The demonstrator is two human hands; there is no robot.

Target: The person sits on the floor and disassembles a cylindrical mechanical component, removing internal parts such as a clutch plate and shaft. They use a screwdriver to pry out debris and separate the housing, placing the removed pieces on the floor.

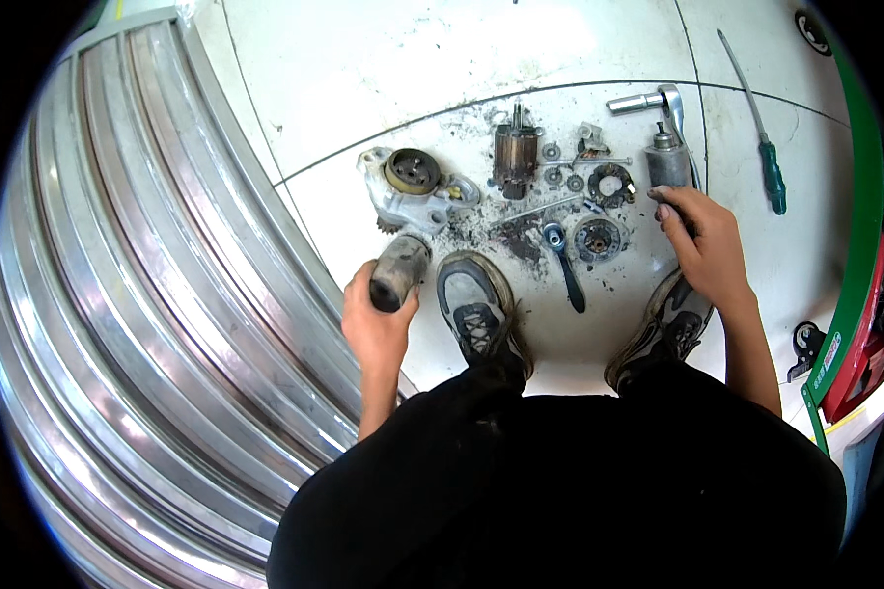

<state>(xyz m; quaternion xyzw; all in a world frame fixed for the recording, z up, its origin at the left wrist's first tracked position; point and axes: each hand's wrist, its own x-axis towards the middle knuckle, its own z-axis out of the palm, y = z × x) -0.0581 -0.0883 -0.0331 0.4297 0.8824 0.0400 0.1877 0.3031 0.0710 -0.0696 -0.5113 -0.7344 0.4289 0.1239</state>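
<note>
My left hand (376, 322) is closed around a grimy, hollow metal motor housing (403, 259), tilted beside my left shoe. My right hand (705, 239) is curled round the dark handle end of a ratchet wrench (680, 116), whose head has a long socket (635, 103) fitted. Right by those fingers stands a grey solenoid cylinder (666, 162), partly covering the wrench shaft. Beyond the motor housing lies a cast aluminium end housing (403, 201) with a round gear part (413, 171) in it. A copper-wound armature (516, 155) rests farther right.
Small gears (553, 177), a brush ring (611, 185), a round end cap (598, 240), long bolts and a smaller ratchet (566, 270) lie amid black dust. A green-handled screwdriver (771, 177) lies right. Ribbed metal panels (147, 255) flank the left; a green frame (859, 216) curves along the right.
</note>
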